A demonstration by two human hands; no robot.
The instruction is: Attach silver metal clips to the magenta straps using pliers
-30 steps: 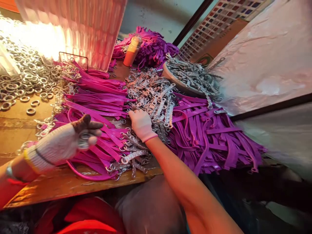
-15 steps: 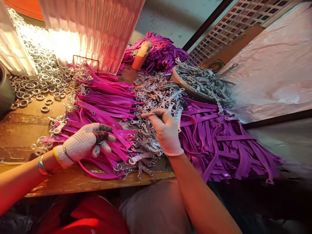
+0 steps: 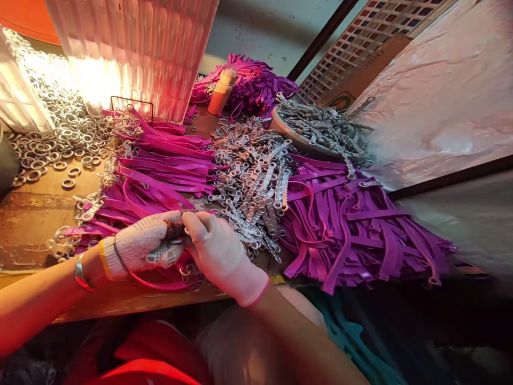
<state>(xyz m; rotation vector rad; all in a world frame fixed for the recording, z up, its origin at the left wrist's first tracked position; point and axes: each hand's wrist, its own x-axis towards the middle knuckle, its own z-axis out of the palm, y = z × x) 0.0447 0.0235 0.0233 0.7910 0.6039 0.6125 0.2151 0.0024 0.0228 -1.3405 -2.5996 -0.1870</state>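
Note:
My left hand (image 3: 148, 243), in a white dotted glove with dark-stained fingertips, is closed above a row of pink straps (image 3: 168, 174). My right hand (image 3: 218, 248), in a plain white glove, meets it with thumb and fingers pinched together. Whatever small piece lies between the two sets of fingertips is hidden. Metal rings are fixed to ends of the straps. Just beyond my right hand spreads a heap of silvery twisted metal links (image 3: 254, 176) with an eye at each end.
Loose metal rings (image 3: 68, 133) are heaped at the left beside a corrugated clear panel (image 3: 136, 59). Purple straps (image 3: 356, 224) hang over the table's right edge. Behind them stand a bowl (image 3: 298, 140) of metal links, an orange bottle (image 3: 222, 93) and another purple strap pile (image 3: 256, 80).
My right hand has moved left and down from the metal links to meet my left hand. My left fingers, apart before, have closed. The view has shifted slightly.

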